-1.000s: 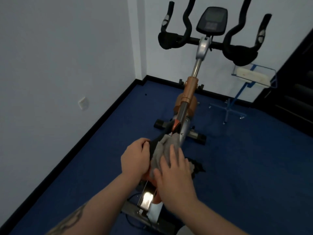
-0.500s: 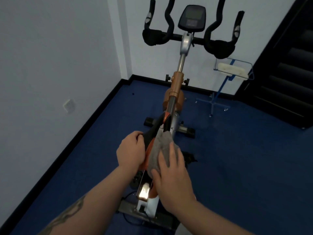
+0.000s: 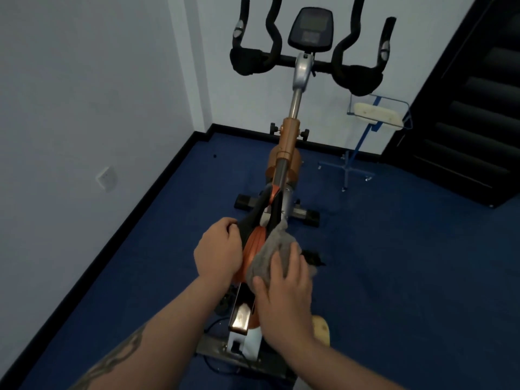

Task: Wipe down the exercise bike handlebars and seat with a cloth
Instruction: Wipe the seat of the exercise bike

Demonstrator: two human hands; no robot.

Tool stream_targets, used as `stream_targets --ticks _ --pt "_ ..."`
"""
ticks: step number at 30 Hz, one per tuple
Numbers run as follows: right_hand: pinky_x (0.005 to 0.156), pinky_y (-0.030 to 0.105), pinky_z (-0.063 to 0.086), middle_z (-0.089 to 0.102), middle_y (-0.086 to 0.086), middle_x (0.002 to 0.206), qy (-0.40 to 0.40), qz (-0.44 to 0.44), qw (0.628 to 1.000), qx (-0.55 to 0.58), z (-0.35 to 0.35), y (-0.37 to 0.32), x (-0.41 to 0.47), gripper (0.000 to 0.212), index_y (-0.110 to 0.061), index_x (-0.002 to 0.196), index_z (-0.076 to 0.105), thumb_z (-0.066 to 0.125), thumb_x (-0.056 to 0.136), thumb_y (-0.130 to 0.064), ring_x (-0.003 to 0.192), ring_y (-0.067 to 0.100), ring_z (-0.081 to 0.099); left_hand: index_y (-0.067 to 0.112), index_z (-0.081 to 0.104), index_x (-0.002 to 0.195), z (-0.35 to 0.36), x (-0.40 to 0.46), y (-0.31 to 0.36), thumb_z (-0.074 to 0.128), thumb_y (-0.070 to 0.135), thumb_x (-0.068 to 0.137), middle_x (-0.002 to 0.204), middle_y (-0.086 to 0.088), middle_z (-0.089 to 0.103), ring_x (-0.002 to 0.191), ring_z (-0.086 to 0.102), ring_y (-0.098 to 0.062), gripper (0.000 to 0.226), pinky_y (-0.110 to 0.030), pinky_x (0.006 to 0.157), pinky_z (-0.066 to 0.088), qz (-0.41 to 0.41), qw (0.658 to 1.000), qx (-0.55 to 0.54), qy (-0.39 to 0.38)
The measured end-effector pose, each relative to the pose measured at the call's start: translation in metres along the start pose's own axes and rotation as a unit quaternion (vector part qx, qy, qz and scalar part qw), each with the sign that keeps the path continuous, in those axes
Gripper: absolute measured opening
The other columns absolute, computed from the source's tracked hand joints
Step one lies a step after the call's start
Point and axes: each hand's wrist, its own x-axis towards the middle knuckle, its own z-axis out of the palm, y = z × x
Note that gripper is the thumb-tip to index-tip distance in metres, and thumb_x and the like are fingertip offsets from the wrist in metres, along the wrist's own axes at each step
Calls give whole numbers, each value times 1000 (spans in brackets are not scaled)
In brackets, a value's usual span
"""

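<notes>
An exercise bike stands in the room's corner, its black handlebars and console at the top of the view. The black and orange seat is just below me. My left hand grips the seat's left edge with curled fingers. My right hand presses a grey cloth flat against the right side of the seat. Most of the seat's rear is hidden under my hands.
White walls meet at a corner behind the bike, with a wall socket at the left. A blue wire stand holding a white object stands at the right. Dark stairs rise at the far right. The floor is blue carpet.
My right hand has slid the cloth from the top of the seat to its right side, uncovering orange. My left hand keeps its grip. The view has tilted up a little.
</notes>
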Motion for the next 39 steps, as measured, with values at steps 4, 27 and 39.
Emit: stream_targets --ticks 4,27,39 --pt "118 44 3 32 0 153 38 -61 995 -63 -39 13 27 66 -38 141 39 4 91 -63 135 20 33 30 64 114 1 2 -1 38 31 98 104 9 66 84 54 -8 30 -30 71 41 2 1000 0 -3" --pt "100 33 41 41 -11 147 132 83 958 239 -5 -3 52 54 -31 147 33 40 97 -48 133 13 39 28 63 116 0 -2 0 38 31 99 105 8 66 89 59 -12 30 -32 72 45 0 1000 4 -5" --pt "89 34 43 57 4 128 10 129 951 281 -18 10 80 50 -21 138 45 30 99 -49 111 22 54 30 64 115 2 -1 -2 38 31 98 107 10 66 85 51 -6 31 -29 70 39 -5 1000 4 2"
